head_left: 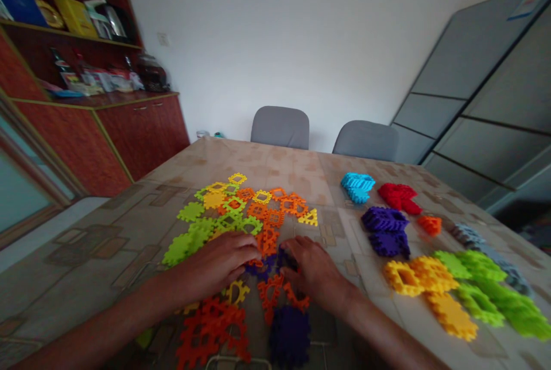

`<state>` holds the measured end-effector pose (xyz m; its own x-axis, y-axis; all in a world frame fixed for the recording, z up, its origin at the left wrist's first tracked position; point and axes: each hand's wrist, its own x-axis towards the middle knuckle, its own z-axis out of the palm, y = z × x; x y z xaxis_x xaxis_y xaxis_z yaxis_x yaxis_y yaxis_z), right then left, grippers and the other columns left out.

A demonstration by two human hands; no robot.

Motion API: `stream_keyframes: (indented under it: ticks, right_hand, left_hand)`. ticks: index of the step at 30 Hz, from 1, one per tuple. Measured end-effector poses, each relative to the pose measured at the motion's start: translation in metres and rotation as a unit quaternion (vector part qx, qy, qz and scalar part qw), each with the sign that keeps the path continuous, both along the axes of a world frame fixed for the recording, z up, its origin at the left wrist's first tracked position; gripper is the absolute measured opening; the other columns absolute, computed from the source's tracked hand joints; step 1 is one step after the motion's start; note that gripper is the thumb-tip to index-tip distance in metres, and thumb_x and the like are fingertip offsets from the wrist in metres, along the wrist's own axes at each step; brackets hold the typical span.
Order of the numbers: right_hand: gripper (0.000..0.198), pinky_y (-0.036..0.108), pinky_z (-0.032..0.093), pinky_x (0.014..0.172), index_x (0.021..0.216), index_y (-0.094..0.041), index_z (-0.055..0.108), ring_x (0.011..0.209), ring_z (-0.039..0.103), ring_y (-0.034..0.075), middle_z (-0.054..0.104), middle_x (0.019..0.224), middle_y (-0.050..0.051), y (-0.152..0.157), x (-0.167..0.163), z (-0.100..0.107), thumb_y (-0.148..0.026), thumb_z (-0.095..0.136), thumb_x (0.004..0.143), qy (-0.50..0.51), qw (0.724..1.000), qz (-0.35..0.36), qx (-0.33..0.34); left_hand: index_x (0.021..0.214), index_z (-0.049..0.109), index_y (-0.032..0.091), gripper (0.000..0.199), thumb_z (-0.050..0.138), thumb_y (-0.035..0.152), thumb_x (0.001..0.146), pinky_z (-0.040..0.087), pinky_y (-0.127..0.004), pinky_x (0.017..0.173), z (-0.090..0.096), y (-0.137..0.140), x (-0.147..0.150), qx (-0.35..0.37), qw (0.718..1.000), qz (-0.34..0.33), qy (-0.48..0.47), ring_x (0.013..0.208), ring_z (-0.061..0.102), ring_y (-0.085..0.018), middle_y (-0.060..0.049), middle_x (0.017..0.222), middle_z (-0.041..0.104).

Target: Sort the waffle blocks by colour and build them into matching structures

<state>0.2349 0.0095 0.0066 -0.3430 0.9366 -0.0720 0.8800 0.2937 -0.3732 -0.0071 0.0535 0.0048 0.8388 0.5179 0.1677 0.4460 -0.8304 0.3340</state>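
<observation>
Head view, and it's all about the gap between two bare hands. The left hand (235, 250) comes in from the lower left with bent fingers, the right hand (312, 264) from the lower right with its fingers curled inward. Can't tell if either one is actually clamped on anything — the fingertips are blurry and hide what's under them.

The dark purple pieces (266, 267) are sitting right in that gap, so they're to the right of the left hand and to the left of the right hand. What shows of them runs mostly sideways, from one hand to the other, and I honestly can't call which hand is nearer.

Just this side of them are two orange cut-out pieces (270, 294), then a dark purple stack (289, 335) toward the near edge, with a red-orange heap (210, 333) left of it. Beyond the left hand there's a loose spread of lime green pieces (196, 232).

Farther out, well right of the right hand — colour-sorted groups on the surface (279, 163), including another purple pile (387, 229).
</observation>
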Motion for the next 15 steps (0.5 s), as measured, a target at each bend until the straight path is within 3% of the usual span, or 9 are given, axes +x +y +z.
stream_keyframes:
  ticks: [3,6,11,13,15]
  right_hand:
    - [0.033,0.035,0.045,0.092,0.121,-0.019,0.064,0.108,0.061,0.026,0.067,0.114,0.009,0.001,0.005,-0.002,-0.018,0.064,0.088,0.003,1.0,0.009,0.0]
    - [0.032,0.032,0.045,0.09,0.121,-0.021,0.064,0.105,0.063,0.023,0.068,0.111,0.008,0.003,0.006,-0.003,-0.018,0.063,0.089,0.001,1.0,0.007,-0.005]
    - [0.024,0.03,0.044,0.084,0.113,-0.02,0.066,0.098,0.065,0.023,0.069,0.105,0.008,0.005,0.007,-0.002,-0.017,0.063,0.089,-0.01,1.0,-0.011,-0.004]
    - [0.021,0.031,0.044,0.083,0.111,-0.018,0.067,0.098,0.065,0.023,0.069,0.104,0.009,0.003,0.011,0.001,-0.018,0.062,0.09,-0.013,1.0,-0.023,0.0]
    - [0.017,0.03,0.043,0.08,0.106,-0.018,0.069,0.096,0.065,0.022,0.07,0.101,0.008,-0.002,0.016,0.008,-0.021,0.06,0.092,-0.015,0.999,-0.03,0.003]
  left_hand:
    - [0.107,0.066,0.023,0.024,0.05,0.01,0.097,0.045,-0.031,0.088,-0.004,0.001,0.002,0.01,1.0,0.022,-0.002,0.098,0.059,-0.022,-0.006,0.106,0.064]
    - [0.103,0.066,0.024,0.016,0.057,0.014,0.096,0.045,-0.029,0.084,-0.006,-0.002,0.006,0.005,1.0,0.018,0.004,0.096,0.058,-0.021,-0.004,0.103,0.062]
    - [0.106,0.067,0.025,0.019,0.06,0.011,0.094,0.044,-0.029,0.081,0.0,-0.015,0.015,-0.009,1.0,0.01,0.021,0.092,0.059,-0.02,-0.003,0.101,0.064]
    - [0.11,0.066,0.026,0.02,0.064,0.015,0.094,0.045,-0.031,0.086,0.004,-0.025,0.02,-0.029,0.999,0.004,0.027,0.098,0.06,-0.021,-0.002,0.106,0.065]
    - [0.121,0.063,0.029,0.037,0.077,0.028,0.087,0.045,-0.036,0.096,0.008,-0.039,0.026,-0.067,0.997,-0.008,0.041,0.112,0.059,-0.026,-0.003,0.12,0.065]
